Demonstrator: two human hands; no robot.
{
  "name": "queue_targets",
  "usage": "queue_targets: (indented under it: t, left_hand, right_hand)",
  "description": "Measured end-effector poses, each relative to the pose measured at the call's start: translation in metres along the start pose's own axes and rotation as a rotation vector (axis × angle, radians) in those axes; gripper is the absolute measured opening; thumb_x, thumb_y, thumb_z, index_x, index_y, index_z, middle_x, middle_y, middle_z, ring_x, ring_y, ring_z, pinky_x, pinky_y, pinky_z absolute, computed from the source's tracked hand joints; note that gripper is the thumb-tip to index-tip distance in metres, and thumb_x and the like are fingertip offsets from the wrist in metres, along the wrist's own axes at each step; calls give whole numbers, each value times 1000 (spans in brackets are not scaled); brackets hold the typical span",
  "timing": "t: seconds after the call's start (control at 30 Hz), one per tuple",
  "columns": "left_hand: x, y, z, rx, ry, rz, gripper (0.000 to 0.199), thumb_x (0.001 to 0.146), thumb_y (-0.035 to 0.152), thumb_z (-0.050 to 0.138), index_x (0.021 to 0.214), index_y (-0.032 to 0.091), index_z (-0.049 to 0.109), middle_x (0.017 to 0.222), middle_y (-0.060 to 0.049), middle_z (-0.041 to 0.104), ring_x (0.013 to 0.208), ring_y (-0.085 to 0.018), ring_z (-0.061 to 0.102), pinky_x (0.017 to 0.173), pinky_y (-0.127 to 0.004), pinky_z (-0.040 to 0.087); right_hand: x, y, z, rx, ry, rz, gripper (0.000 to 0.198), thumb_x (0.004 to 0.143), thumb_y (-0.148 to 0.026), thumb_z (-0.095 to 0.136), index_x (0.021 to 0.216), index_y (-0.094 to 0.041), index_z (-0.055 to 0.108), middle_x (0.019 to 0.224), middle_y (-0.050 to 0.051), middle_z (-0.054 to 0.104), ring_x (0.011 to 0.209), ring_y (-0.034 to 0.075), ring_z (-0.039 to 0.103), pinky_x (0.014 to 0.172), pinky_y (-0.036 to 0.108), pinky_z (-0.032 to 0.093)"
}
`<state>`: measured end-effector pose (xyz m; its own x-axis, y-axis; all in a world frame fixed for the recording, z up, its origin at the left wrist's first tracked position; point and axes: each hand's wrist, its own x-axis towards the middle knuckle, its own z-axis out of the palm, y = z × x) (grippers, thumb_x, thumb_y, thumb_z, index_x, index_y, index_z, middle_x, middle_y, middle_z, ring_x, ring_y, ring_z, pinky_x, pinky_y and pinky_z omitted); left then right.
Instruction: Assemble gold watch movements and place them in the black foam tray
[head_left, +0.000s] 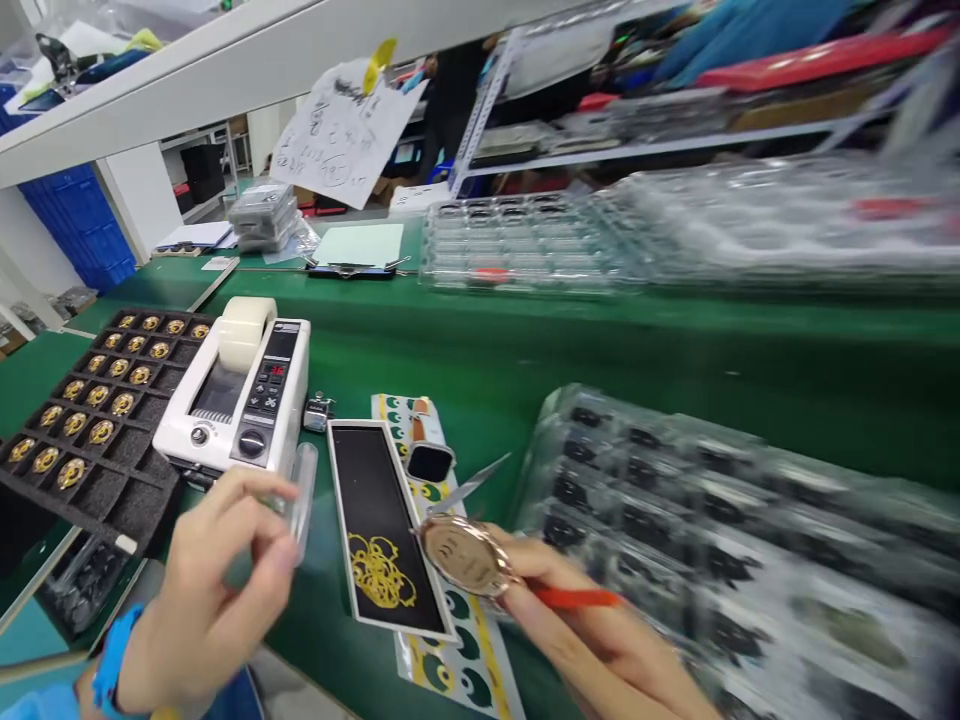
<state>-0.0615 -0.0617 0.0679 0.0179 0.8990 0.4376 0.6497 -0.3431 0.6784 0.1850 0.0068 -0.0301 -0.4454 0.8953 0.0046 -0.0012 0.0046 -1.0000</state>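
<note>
I have the round watch above the tabletop, back upward, over the long right edge of the open box; thumb and fingers of my right hand pinch its rim. Its back looks fitted, so I judge that side done; the front is hidden, so I cannot tell what it lacks. My left hand has its fingers curled toward the thumb, and I cannot tell whether they grip anything. Yellow rings lie heaped at the box's near end. Gold parts fill many cells of the foam tray along the tabletop's left side, so I judge plenty of pieces remain.
</note>
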Motion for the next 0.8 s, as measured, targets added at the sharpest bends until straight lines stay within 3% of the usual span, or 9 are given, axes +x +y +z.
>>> queue_targets:
  t: [0.13, 0.3, 0.53, 0.8]
  left_hand:
    - [3, -2, 32, -403, -181, -108, 25, 94, 25, 51, 70, 19, 50, 78, -1, 52, 70, -12, 48, 62, -25, 36]
    - [26, -16, 66, -663, -324, -261, 44, 91, 46, 55, 60, 17, 46, 69, 0, 44, 66, -13, 41, 60, -27, 31]
    - [31, -28, 75, -687, -365, -300, 45, 89, 50, 57, 59, 17, 50, 67, 0, 43, 64, -13, 41, 59, -27, 29]
    - [25, -29, 76, -567, -436, -283, 50, 90, 54, 53, 57, 17, 50, 64, 1, 39, 59, -12, 38, 55, -26, 27]
  right_hand:
    - [4, -11, 10, 104, -64, 92, 37, 86, -61, 57, 83, -24, 64, 81, 3, 57, 80, 20, 54, 76, 30, 48]
    - [9, -21, 14, 238, -90, 162, 43, 85, -63, 58, 77, -21, 58, 76, 0, 47, 74, 16, 44, 70, 28, 40]
    - [13, -25, 10, 274, -159, 157, 46, 83, -66, 58, 75, -21, 52, 74, -2, 41, 70, 14, 38, 68, 29, 33]
    - [12, -24, 9, 229, -182, 180, 47, 85, -67, 54, 77, -21, 51, 74, -2, 41, 71, 15, 37, 67, 29, 30]
